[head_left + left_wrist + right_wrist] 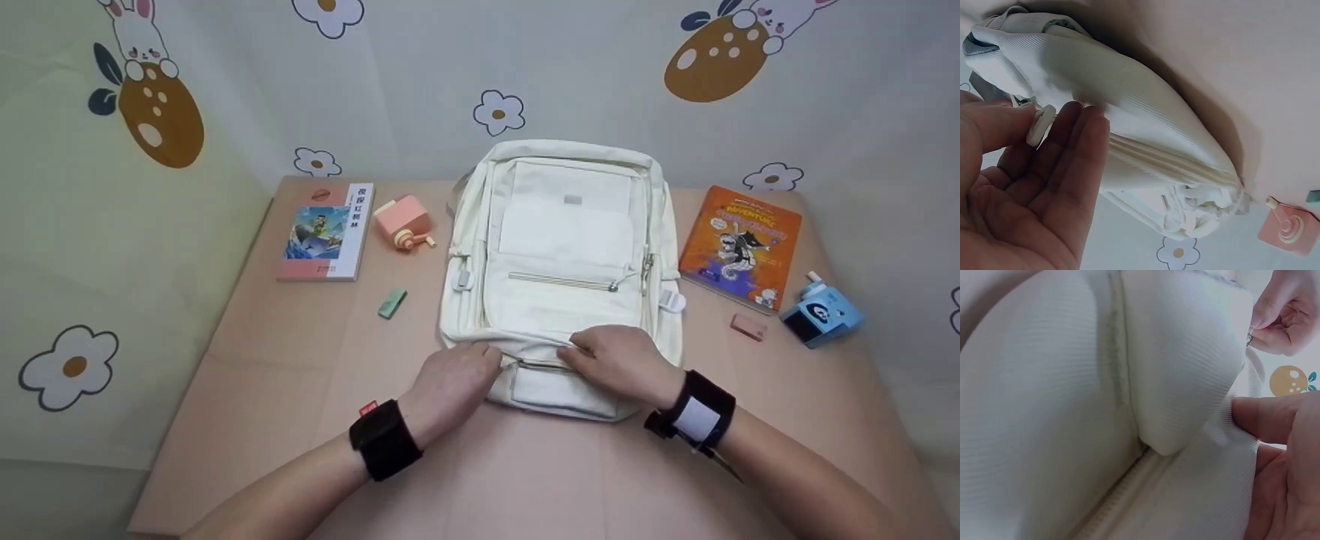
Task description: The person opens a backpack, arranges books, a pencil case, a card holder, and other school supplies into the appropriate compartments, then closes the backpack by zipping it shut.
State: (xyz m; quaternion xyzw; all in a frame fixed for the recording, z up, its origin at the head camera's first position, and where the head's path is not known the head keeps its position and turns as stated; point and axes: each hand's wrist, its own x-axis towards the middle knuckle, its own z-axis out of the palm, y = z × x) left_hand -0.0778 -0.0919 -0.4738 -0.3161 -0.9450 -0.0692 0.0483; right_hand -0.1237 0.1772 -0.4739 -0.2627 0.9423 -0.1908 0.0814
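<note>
A cream backpack (555,311) lies on the table with its front face up. At its lower front pocket (566,388), my left hand (456,386) pinches a pale zipper pull (1042,125) between thumb and index finger; the other fingers are loosely bent. My right hand (626,361) grips the ribbed fabric (1224,422) just above that pocket's zipper, thumb on the outer side. Between the two hands a stretch of the pocket zipper (544,366) shows. Higher up, another zipper (562,281) crosses the bag's front.
Left of the bag are a book with a blue picture (322,232), a pink sharpener with a crank (403,223) and a green eraser (392,304). To its right lie an orange book (742,247), a pink eraser (748,327) and a blue crank sharpener (823,313).
</note>
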